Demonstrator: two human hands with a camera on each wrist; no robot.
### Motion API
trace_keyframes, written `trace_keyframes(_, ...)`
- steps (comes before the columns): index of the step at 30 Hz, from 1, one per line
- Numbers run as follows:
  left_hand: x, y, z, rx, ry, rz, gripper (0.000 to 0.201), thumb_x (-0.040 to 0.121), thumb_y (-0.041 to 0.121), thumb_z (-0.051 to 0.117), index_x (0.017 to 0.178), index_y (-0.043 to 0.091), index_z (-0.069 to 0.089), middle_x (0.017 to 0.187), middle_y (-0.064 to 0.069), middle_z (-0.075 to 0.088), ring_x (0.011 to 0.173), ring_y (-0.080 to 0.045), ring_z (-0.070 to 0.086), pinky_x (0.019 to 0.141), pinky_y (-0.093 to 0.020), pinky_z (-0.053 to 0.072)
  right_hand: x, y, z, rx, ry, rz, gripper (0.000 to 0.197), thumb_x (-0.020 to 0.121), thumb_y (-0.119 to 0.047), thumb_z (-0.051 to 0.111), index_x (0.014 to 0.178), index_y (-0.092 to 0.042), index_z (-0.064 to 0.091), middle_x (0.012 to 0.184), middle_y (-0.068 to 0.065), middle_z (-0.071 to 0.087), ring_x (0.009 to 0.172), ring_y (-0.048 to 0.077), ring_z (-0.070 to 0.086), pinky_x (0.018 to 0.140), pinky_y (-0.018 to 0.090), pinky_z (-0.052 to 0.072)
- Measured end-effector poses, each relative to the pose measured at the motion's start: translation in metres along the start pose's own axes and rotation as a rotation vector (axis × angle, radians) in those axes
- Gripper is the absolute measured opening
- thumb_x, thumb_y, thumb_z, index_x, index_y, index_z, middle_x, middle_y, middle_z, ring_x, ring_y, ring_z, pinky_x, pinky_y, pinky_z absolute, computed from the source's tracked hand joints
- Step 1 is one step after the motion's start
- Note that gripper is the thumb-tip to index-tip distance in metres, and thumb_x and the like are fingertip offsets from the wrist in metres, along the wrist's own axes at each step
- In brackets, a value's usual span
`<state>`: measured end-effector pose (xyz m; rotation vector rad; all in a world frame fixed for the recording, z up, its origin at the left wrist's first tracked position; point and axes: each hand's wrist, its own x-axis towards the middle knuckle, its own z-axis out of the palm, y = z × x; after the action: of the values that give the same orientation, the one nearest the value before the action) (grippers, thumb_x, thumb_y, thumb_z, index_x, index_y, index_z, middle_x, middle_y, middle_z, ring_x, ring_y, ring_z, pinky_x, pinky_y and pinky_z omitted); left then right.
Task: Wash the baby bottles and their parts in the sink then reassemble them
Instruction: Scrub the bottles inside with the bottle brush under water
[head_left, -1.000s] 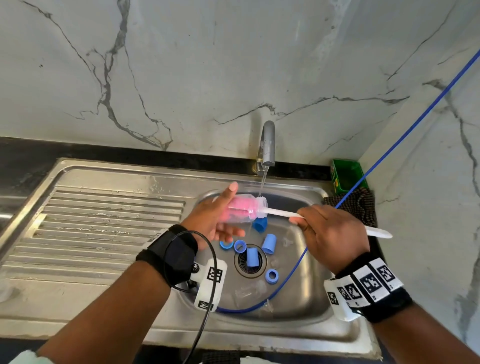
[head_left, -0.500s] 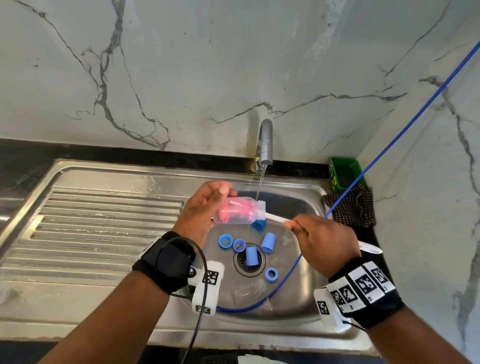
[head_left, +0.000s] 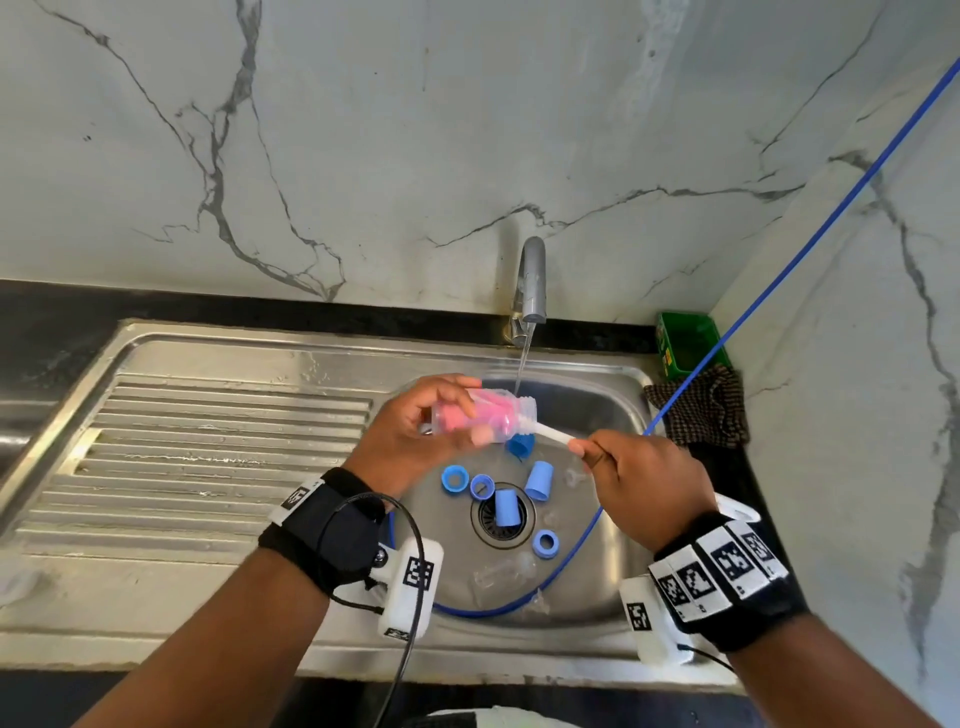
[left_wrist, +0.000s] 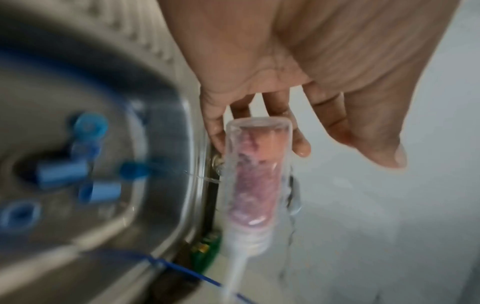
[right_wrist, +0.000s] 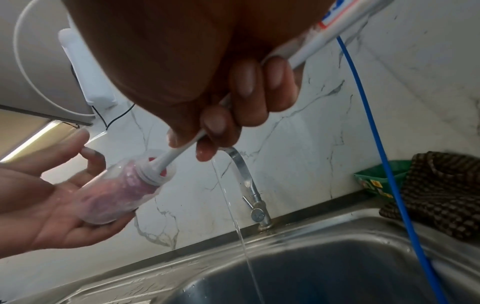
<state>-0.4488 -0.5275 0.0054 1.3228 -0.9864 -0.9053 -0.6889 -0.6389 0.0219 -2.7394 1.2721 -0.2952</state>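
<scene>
Bottle (head_left: 488, 418), light, clear and wet-slippery, is lying across your left hand (head_left: 415, 441)'s loosely curled fingers while your right hand (head_left: 644, 483) is clamping the brush handle (head_left: 553, 434).

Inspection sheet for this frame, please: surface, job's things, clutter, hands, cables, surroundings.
Surface: steel sink, tap running.
Job's things: clear bottle with pink brush head inside, white brush handle; blue caps and rings around the drain.
Clutter: green tray, checked cloth by the basin's right rim.
Hands: left hand cradles the bottle; right hand grips the handle.
Cables: blue cord runs into the basin.
Surroundings: marble wall.
</scene>
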Motion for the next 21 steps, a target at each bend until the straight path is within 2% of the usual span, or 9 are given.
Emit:
trace_keyframes(3,0.002,0.005,-0.006,-0.573,0.163,-0.196,0.031,0.071,0.044,0.084,0.089,0.025,0.068,0.109,0.002,0.071,0.103,-0.023,0.068,0.077,-0.044,0.060,-0.005,0.006,0.004,0.004,0.198,-0.140,0.042,0.099,-0.055,0.049,0.075,-0.025,0.066,0.067,-0.003,0.064,0.058,0.024,0.063,0.047,0.024,0.029)
trace_keyframes(6,0.001,0.007,0.001,-0.396,0.116,-0.455,0.052,0.085,0.056,0.064,0.119,0.017,0.060,0.120,-0.011,0.068,0.099,-0.027,0.071,0.072,-0.045,0.061,-0.012,0.011,0.007,0.059,0.303,-0.271,0.037,0.097,-0.052,0.050,0.083,-0.024,0.071,0.070,-0.004,0.063,0.059,0.022,0.062,0.046,0.026,0.038)
trace_keyframes(7,-0.002,0.007,0.008,-0.298,0.046,-0.562,0.056,0.088,0.059,0.057,0.122,0.015,0.059,0.118,-0.015,0.070,0.091,-0.027,0.072,0.066,-0.040,0.061,-0.014,0.013,0.009,0.072,0.322,-0.292,0.036,0.097,-0.050,0.051,0.086,-0.023,0.072,0.072,-0.003,0.064,0.061,0.023,0.063,0.048,0.027,0.042)
trace_keyframes(9,-0.009,0.008,0.021,-0.248,0.001,-0.665,0.059,0.089,0.062,0.056,0.118,0.011,0.061,0.095,-0.016,0.073,0.062,-0.019,0.066,0.047,-0.027,0.051,-0.017,0.018,0.008,0.101,0.296,-0.271,0.034,0.100,-0.050,0.048,0.102,-0.027,0.073,0.080,-0.003,0.068,0.067,0.024,0.066,0.051,0.031,0.049)
trace_keyframes(10,-0.010,0.007,0.023,-0.266,0.022,-0.632,0.057,0.088,0.058,0.059,0.117,0.009,0.060,0.087,-0.014,0.069,0.053,-0.015,0.059,0.042,-0.023,0.046,-0.020,0.022,0.007,0.100,0.270,-0.245,0.033,0.101,-0.051,0.046,0.113,-0.033,0.071,0.083,-0.004,0.069,0.069,0.024,0.067,0.052,0.033,0.052)
trace_keyframes(12,-0.008,0.005,0.022,-0.257,0.053,-0.509,0.053,0.088,0.048,0.063,0.120,0.006,0.058,0.089,-0.017,0.062,0.051,-0.014,0.053,0.040,-0.022,0.044,-0.024,0.032,0.003,0.095,0.261,-0.230,0.031,0.099,-0.048,0.048,0.122,-0.043,0.068,0.080,-0.004,0.067,0.066,0.023,0.067,0.049,0.032,0.051)
trace_keyframes(16,-0.005,0.014,0.020,-0.201,0.085,-0.428,0.043,0.098,0.040,0.056,0.122,0.004,0.059,0.089,-0.019,0.059,0.050,-0.016,0.051,0.039,-0.023,0.042,-0.022,0.057,-0.015,0.137,0.387,-0.319,0.026,0.091,-0.027,0.071,0.114,-0.039,0.076,0.079,-0.008,0.068,0.067,0.022,0.064,0.060,0.035,0.048)
trace_keyframes(19,-0.002,0.016,0.022,-0.167,0.168,-0.451,0.039,0.099,0.044,0.054,0.116,0.010,0.063,0.082,-0.015,0.058,0.046,-0.012,0.046,0.037,-0.021,0.036,-0.020,0.063,-0.030,0.141,0.529,-0.250,0.020,0.088,-0.030,0.075,0.105,-0.041,0.078,0.082,-0.013,0.071,0.073,0.020,0.065,0.076,0.039,0.041)
trace_keyframes(21,-0.001,0.016,0.034,-0.114,0.136,-0.481,0.043,0.097,0.048,0.056,0.116,0.010,0.065,0.084,-0.016,0.061,0.042,-0.011,0.043,0.036,-0.020,0.033,-0.020,0.051,-0.028,0.165,0.565,-0.306,0.016,0.090,-0.030,0.073,0.101,-0.041,0.079,0.085,-0.014,0.072,0.079,0.019,0.065,0.082,0.041,0.039)
